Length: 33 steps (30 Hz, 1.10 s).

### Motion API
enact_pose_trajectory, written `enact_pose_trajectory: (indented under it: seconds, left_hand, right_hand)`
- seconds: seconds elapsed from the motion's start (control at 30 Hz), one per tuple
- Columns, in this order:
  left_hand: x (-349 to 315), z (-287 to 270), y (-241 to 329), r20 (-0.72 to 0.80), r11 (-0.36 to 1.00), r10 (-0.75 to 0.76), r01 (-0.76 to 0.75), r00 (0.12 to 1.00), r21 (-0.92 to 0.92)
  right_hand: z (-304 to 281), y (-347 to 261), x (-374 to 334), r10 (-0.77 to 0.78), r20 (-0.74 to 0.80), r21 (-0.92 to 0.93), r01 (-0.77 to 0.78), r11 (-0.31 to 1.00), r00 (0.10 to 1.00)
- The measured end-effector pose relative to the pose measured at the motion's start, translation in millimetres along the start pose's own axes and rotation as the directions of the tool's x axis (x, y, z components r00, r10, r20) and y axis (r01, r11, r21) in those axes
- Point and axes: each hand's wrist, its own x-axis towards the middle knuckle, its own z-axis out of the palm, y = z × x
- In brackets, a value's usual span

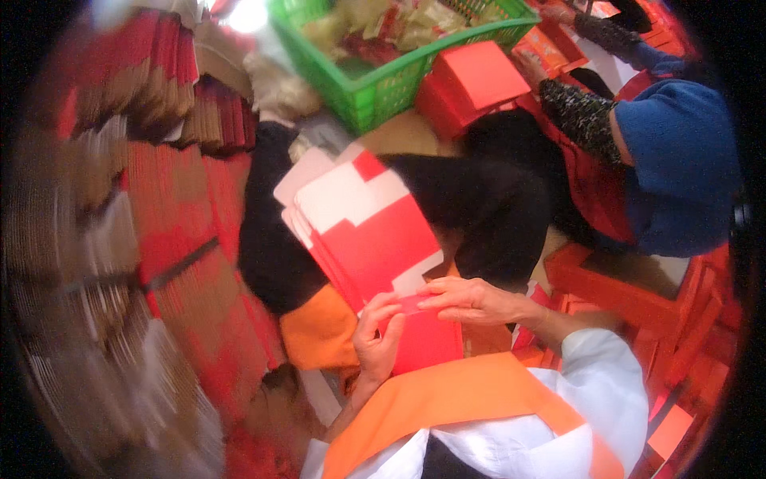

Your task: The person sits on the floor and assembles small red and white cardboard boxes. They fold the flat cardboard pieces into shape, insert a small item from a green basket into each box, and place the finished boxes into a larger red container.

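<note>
Close to my body is a small red cardboard box (431, 342), partly hidden by my hands. Along its left edge my left hand (377, 337) has its fingers curled round the far corner and the thumb against the side. Pressing on the far edge from the right is my right hand (469, 301), its fingers held together and the thumb tucked under. Beyond them, a stack of flat red and white carton blanks (379, 239) rests on my lap, slanting up and left.
Bundled cardboard blanks (179, 263) are piled high on the left. A green crate (375, 100) with packets stands ahead, beside a closed red box (479, 80). At the right, another person's blue clothing (678, 168) and dark sleeve (578, 120) show, above more red boxes (622, 295).
</note>
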Motion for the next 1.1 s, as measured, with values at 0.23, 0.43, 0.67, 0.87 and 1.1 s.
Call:
enact_pose_trajectory:
  seconds: [0.23,0.43,0.67,0.87,1.1]
  left_hand:
    - [49,-28,-8,-0.341,0.999,0.047,-0.051,0.939,-0.002]
    - [55,-18,-52,-0.327,0.88,0.13,0.043,0.936,0.473]
    - [71,-13,-56,-0.309,0.745,0.107,0.13,0.945,0.655]
    - [72,-9,-50,-0.278,0.772,0.126,0.082,0.952,0.631]
    - [70,-6,-36,-0.268,0.757,0.266,-0.028,0.926,0.653]
  right_hand:
    - [-112,-14,16,0.152,-0.825,0.308,0.208,0.929,0.545]
    - [-224,30,33,0.084,-0.97,0.142,0.252,0.957,0.23]
    - [-102,14,56,-0.315,-0.888,-0.391,-0.189,0.901,0.335]
    - [7,67,96,-0.092,-0.45,-0.703,-0.289,0.65,0.888]
    - [32,66,125,-0.189,-0.396,-0.702,-0.164,0.693,0.898]
